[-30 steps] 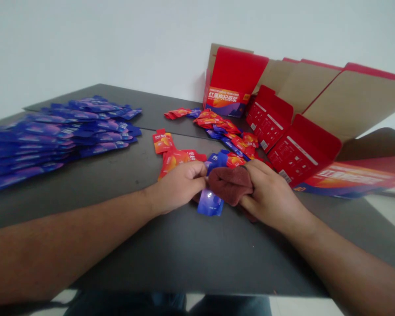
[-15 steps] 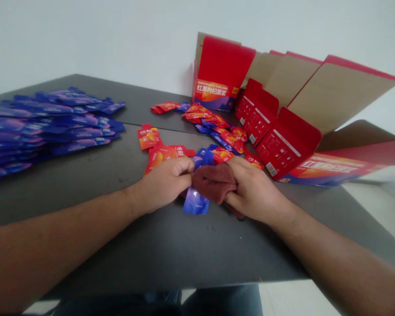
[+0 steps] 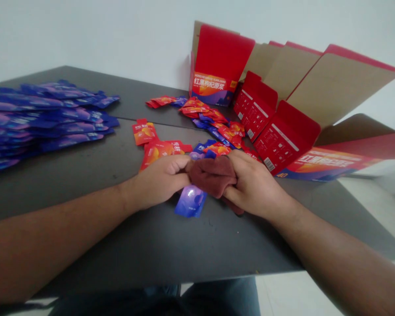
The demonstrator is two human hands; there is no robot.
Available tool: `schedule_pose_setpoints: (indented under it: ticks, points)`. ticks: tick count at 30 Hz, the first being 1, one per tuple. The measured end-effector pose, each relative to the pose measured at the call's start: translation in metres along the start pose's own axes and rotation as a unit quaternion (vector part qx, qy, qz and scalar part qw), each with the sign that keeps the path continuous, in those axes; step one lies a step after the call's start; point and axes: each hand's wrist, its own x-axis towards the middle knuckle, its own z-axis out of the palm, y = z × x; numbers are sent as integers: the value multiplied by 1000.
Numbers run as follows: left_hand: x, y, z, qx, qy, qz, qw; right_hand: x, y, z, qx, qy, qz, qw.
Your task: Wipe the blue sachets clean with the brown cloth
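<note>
My right hand (image 3: pixel 255 186) is closed on a folded brown cloth (image 3: pixel 212 175). The cloth lies across a blue-purple sachet (image 3: pixel 191 202), whose lower end sticks out beneath it. My left hand (image 3: pixel 161 180) pinches at the sachet's left edge, close to the cloth; its fingertips are partly hidden there. Both hands are just above the table, side by side. Just beyond my left hand lie red-orange sachets (image 3: pixel 161 150), and more red and blue sachets (image 3: pixel 213 120) form a loose row behind the hands.
A large pile of blue sachets (image 3: pixel 52 116) covers the left of the dark grey table (image 3: pixel 145 245). Red cartons with raised flaps stand at the back right, among them an upright one (image 3: pixel 213 87) and a wide one (image 3: pixel 335 164). A white wall rises behind.
The view has shifted slightly. The lower end of the blue sachet has tilted a little to the left under the cloth. Both hands keep their hold.
</note>
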Motion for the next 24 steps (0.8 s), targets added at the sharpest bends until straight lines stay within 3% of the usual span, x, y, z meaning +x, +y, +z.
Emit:
schedule_pose_setpoints:
  ticks: [4,9,14,19,24]
  points:
    - [-1,1,-1,28,12,-11,999,0,-1,-1,-2,19,65,998]
    - [-1,2,-1,8,-9,-34,999,-1,-4,0,24,-25,12,999]
    - [-1,0,-1,12,18,-24,999,1,2,2,-5,11,108,994]
    - [-2,2,-1,-29,-25,-35,999,0,0,2,39,-27,35,998]
    - [-2,0,0,3,22,-34,999,1,-2,1,17,1,97,995]
